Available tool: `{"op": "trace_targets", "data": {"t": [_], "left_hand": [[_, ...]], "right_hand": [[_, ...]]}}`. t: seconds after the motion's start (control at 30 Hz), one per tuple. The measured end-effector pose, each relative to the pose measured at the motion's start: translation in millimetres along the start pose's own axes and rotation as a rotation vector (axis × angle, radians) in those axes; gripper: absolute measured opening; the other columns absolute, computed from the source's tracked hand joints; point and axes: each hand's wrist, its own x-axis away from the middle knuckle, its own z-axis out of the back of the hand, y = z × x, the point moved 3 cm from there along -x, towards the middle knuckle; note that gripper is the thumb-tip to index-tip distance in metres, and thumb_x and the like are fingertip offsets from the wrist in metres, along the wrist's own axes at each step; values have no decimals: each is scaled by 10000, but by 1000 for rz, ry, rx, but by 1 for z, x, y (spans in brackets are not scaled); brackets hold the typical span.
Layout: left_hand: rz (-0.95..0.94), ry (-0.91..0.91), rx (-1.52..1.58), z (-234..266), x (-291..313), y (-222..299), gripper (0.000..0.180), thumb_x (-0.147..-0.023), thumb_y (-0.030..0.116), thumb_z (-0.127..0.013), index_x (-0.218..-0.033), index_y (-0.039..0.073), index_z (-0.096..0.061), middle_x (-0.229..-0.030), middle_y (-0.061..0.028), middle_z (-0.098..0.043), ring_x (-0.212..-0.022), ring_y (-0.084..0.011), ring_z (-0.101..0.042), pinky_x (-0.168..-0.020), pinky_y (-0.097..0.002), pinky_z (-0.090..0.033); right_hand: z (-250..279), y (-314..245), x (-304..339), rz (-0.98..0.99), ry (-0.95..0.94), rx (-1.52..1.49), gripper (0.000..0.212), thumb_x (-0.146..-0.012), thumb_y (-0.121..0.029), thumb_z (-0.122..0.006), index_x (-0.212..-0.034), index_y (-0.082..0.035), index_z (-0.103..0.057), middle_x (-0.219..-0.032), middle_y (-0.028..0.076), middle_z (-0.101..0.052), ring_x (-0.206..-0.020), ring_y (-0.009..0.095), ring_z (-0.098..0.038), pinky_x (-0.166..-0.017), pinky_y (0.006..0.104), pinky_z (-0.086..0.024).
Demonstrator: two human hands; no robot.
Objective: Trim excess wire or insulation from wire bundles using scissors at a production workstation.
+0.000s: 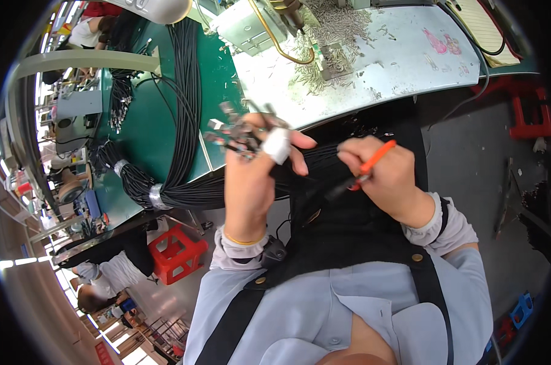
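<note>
My left hand [249,188] is closed round a cluster of cable ends with small metal connectors [236,134], which stick out on its far left side, blurred by motion. A white wrap [277,145] sits on one of its fingers or against them; I cannot tell which. My right hand [390,177], a short way to the right, grips a small hand tool with orange handles [377,156]. Its dark tip points left and is too smeared to tell whether it is cutters or pliers. Black cables [218,193] run behind and below my left hand, across my black apron [342,237].
A thick black cable bundle [187,91], bound with silvery tape [156,196], lies on the green table [218,91]. A bench machine [251,27] stands among loose metal pins [342,36] on a white board [409,55]. Red stools [177,252] stand on the floor; people work at left.
</note>
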Motion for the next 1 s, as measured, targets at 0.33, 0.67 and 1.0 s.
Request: {"op": "trace_targets", "data": {"t": [0.33, 0.67, 1.0], "left_hand": [[196, 58, -205, -1, 9, -13, 137, -774, -13, -554, -908, -42, -559, -692, -91, -562, -515, -93, -452, -450, -199, -336], [42, 186, -383, -10, 6, -14, 185, -748, -74, -553, -917, 0, -542, -686, -47, -561, -497, -57, -442, -427, -174, -317], [276, -17, 246, 1, 3, -11, 261, -769, -27, -523, -1015, 6, -442, -658, -21, -491, -438, -27, -321, -372, -165, -214]], "right_hand": [[4, -7, -51, -685, -223, -1132, 125, -817, -77, -557, -729, 8, -530, -544, -27, -496, -442, 80, -449, -398, 233, -329], [-3, -13, -55, 61, 342, -65, 94, -734, -7, -606, -826, -5, -590, -655, 103, -591, -508, 180, -550, -440, 235, -393], [-9, -5, -31, -56, 125, -565, 249, -700, 38, -644, -941, -8, -604, -834, 124, -638, -647, 163, -623, -583, 231, -479]]}}
